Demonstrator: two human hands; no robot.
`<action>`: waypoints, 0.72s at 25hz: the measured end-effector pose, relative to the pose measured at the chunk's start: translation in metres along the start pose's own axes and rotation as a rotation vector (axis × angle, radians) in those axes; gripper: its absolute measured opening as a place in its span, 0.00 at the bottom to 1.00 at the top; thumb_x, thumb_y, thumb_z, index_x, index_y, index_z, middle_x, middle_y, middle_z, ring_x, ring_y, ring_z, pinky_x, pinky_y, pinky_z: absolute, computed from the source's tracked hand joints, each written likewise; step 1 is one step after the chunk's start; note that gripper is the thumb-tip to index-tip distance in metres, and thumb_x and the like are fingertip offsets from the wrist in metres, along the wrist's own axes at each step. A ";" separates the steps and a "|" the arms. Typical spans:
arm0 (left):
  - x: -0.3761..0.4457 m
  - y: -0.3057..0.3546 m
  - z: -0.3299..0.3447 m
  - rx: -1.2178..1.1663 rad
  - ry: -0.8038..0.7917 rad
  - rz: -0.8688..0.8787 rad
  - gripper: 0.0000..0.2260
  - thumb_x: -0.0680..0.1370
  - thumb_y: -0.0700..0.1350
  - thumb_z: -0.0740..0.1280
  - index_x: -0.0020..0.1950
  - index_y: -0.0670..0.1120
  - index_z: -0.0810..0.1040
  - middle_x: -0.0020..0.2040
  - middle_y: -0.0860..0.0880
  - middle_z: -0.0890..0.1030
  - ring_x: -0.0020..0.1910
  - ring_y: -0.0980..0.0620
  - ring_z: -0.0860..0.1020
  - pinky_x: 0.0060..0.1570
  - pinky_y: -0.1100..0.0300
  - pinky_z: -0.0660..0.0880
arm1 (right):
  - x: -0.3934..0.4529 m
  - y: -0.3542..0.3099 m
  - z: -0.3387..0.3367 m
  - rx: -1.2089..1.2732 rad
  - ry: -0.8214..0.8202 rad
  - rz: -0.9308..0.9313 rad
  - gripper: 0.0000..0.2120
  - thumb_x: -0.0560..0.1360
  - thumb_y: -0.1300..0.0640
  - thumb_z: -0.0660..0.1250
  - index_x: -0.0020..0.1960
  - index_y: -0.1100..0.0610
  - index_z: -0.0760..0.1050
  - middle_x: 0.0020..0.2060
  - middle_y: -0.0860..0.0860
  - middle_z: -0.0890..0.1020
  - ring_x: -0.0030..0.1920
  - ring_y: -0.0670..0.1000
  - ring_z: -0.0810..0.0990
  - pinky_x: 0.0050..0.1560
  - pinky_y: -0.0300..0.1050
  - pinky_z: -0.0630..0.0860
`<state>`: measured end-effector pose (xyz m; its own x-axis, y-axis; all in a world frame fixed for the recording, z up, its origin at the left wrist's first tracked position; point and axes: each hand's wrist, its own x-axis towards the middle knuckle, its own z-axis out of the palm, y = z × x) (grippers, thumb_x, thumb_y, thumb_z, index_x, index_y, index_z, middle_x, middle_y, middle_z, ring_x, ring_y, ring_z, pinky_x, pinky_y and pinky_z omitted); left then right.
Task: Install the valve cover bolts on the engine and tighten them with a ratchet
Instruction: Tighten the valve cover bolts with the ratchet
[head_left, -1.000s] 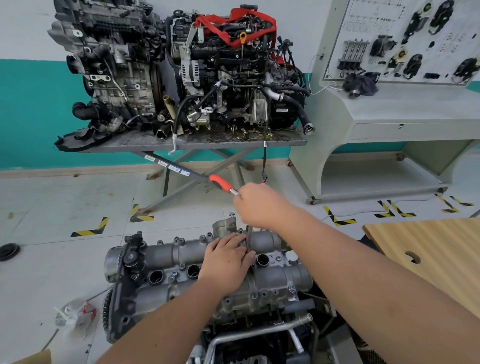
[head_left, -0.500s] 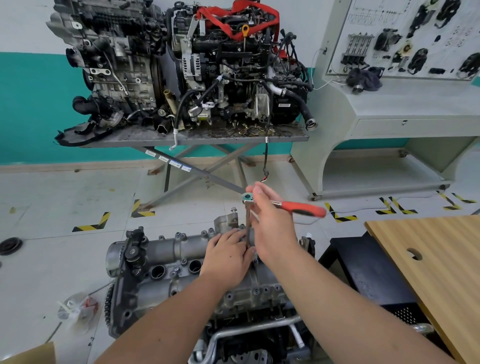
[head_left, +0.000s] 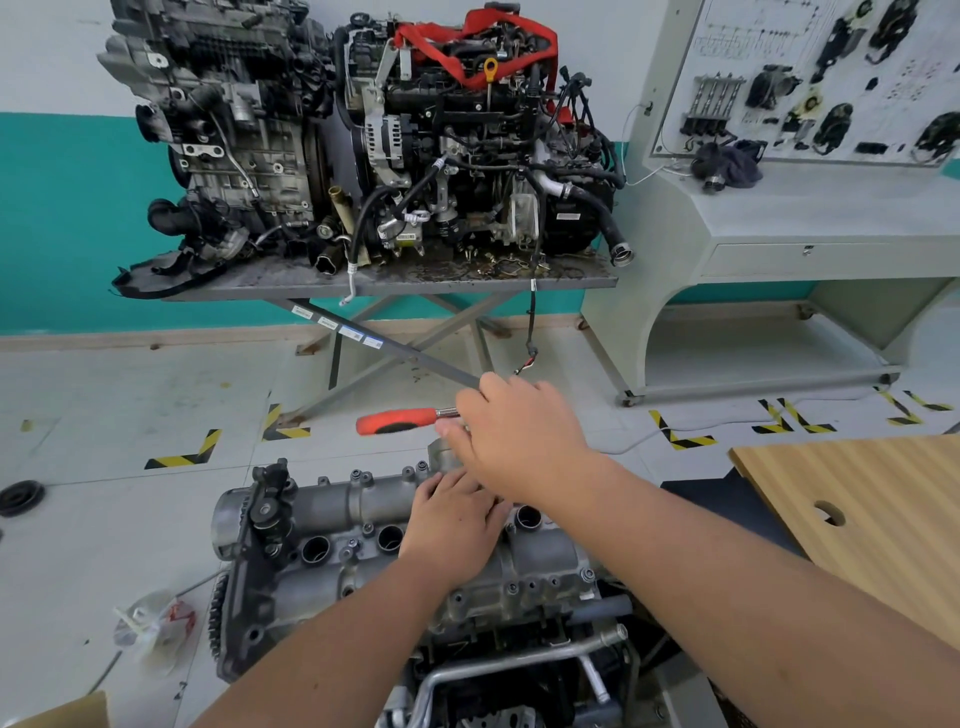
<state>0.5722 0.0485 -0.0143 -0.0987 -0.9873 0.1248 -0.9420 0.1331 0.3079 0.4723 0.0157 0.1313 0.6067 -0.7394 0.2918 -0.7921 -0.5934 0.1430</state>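
Two hands, left hand and right hand, one ratchet, one valve cover.

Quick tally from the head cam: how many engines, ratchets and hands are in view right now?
Engines: 3, the grey one being worked on, plus two on the metal stand
Ratchets: 1, the red-handled ratchet
Hands: 2, the right hand on the ratchet, the left hand resting on the valve cover
Total: 6
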 end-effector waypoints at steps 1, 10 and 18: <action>0.000 -0.001 0.002 0.003 -0.014 -0.004 0.27 0.79 0.63 0.41 0.58 0.57 0.78 0.65 0.61 0.73 0.71 0.56 0.64 0.72 0.52 0.54 | 0.007 0.001 -0.006 -0.008 -0.083 0.043 0.22 0.83 0.42 0.48 0.52 0.54 0.75 0.41 0.51 0.75 0.41 0.56 0.75 0.37 0.47 0.63; 0.002 -0.001 0.005 0.007 -0.039 -0.023 0.35 0.77 0.66 0.38 0.60 0.55 0.80 0.74 0.61 0.66 0.76 0.58 0.56 0.75 0.51 0.50 | 0.001 -0.002 -0.010 2.178 -0.070 0.961 0.04 0.82 0.64 0.59 0.50 0.57 0.68 0.40 0.54 0.85 0.40 0.52 0.85 0.37 0.42 0.78; -0.001 -0.003 -0.001 -0.012 -0.045 -0.016 0.22 0.82 0.58 0.49 0.68 0.55 0.75 0.73 0.60 0.68 0.75 0.58 0.58 0.75 0.53 0.50 | -0.028 -0.020 0.021 1.542 0.284 0.668 0.09 0.79 0.51 0.68 0.57 0.49 0.82 0.54 0.46 0.84 0.51 0.37 0.81 0.52 0.35 0.77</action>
<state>0.5756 0.0487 -0.0145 -0.0987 -0.9921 0.0776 -0.9398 0.1185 0.3206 0.4726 0.0412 0.1006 0.0555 -0.9946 0.0880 0.0138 -0.0874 -0.9961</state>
